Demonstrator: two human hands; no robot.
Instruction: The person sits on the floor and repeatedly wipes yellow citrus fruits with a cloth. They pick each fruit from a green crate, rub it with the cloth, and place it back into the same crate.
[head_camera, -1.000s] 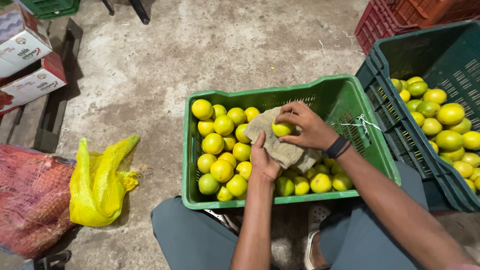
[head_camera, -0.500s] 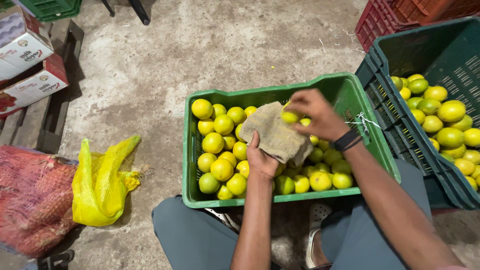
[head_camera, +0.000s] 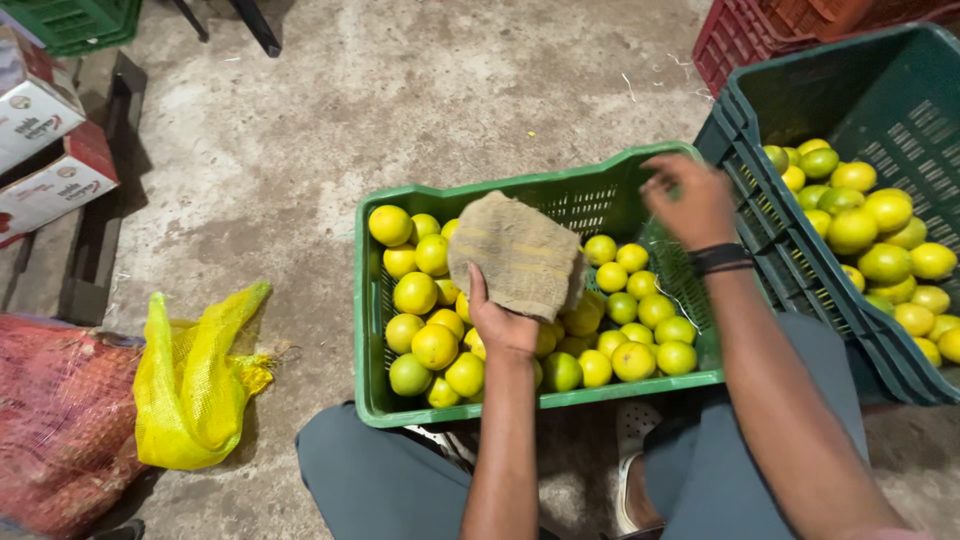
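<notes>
My left hand (head_camera: 503, 322) holds a coarse, tan burlap cloth (head_camera: 518, 253) from beneath, fingers curled into its near edge, so the cloth sits spread flat above the middle of the bright green slotted plastic crate (head_camera: 372, 330) in front of my knees. That crate is filled with round yellow-green citrus fruits (head_camera: 432, 345): a heap on its left side and another on its right, with the cloth covering whatever lies between them.

My right hand (head_camera: 690, 200) is raised over the far right corner of the same crate, blurred, fingers loosely bent and partly open. I cannot tell whether it has a fruit in it; none shows. A dark band (head_camera: 722, 258) wraps that wrist.

To the right, touching the first crate's corner, stands a taller dark green plastic crate (head_camera: 880, 95). It holds larger yellow and green citrus (head_camera: 880, 215) piled on its near right side, with its far wall bare. Beyond it, at the far right, is a red plastic crate (head_camera: 735, 35).

On the concrete floor to my left lie a crumpled yellow mesh sack (head_camera: 190, 385) and, touching it, a red mesh sack (head_camera: 60, 420) that bulges with its contents. Farther left are red-and-white cardboard boxes (head_camera: 45, 150), and a green crate corner (head_camera: 75, 20) shows at the far left.
</notes>
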